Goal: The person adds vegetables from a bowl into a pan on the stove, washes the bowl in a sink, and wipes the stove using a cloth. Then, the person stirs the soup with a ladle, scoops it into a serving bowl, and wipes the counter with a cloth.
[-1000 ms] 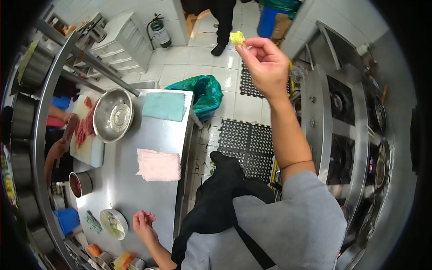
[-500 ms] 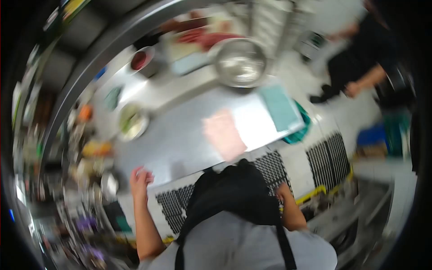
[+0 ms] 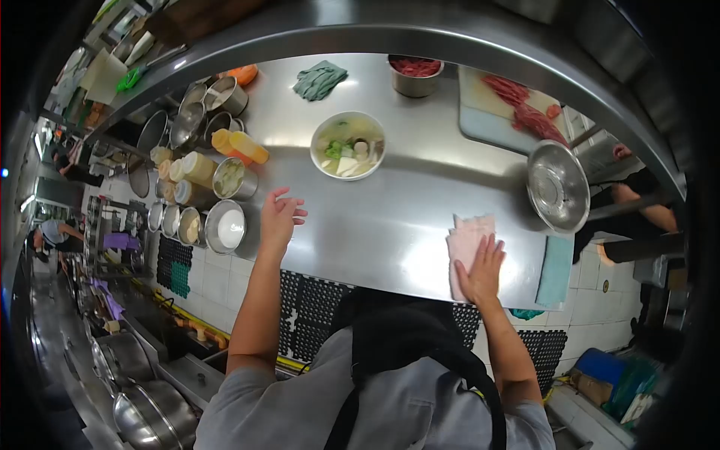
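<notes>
My right hand (image 3: 486,271) lies with its fingers spread on a folded pink cloth (image 3: 466,234) near the front edge of the steel counter (image 3: 352,232). Above the counter's left part hovers my left hand (image 3: 280,216), fingers apart and holding nothing. Beyond it, a white bowl (image 3: 348,175) holds soup with greens, white pieces and other bits. A pale green cloth (image 3: 555,271) is at the counter's right end. A metal bowl (image 3: 558,187) stands behind the pink cloth, to its right.
Sauce bottles (image 3: 196,168) and small metal pots (image 3: 225,226) line the left. At the back are a crumpled green cloth (image 3: 320,79), a pot of red meat (image 3: 415,84) and a cutting board (image 3: 480,129) with meat. A steel shelf edge (image 3: 360,41) arches overhead. Another person's arm (image 3: 646,208) shows at right.
The view has turned left and become sharp. My right hand has come from beside my body onto the pink cloth. My left hand stays raised at the counter's left part.
</notes>
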Available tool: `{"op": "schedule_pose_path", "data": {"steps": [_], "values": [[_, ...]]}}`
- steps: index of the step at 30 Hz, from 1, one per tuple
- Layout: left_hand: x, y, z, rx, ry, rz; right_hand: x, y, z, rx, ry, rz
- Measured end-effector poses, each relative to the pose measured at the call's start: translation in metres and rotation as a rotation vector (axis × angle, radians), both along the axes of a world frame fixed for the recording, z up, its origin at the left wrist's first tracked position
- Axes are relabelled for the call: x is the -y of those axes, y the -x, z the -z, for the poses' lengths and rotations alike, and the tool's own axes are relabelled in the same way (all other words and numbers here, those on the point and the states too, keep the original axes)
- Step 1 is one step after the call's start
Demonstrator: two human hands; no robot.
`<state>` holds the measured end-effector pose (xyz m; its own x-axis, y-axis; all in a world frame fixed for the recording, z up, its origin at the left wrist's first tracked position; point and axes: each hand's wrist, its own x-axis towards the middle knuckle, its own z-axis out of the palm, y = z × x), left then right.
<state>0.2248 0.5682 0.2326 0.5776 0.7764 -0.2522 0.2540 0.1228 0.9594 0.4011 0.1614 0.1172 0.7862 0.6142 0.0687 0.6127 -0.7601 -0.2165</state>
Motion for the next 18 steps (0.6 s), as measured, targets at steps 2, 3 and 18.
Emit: {"op": "schedule_pose_path", "data": {"steps": [2,3,18], "values": [[-0.013,0.007,-0.003,0.051,0.008,-0.032,-0.057,0.009,-0.004,-0.037,-0.015,-0.079],[-0.017,0.011,-0.002,0.051,0.023,-0.046,-0.088,0.019,-0.012,-0.043,-0.016,-0.143],[-0.014,0.113,0.011,0.057,0.165,-0.165,-0.412,0.087,-0.002,-0.106,-0.318,-0.474]]}}
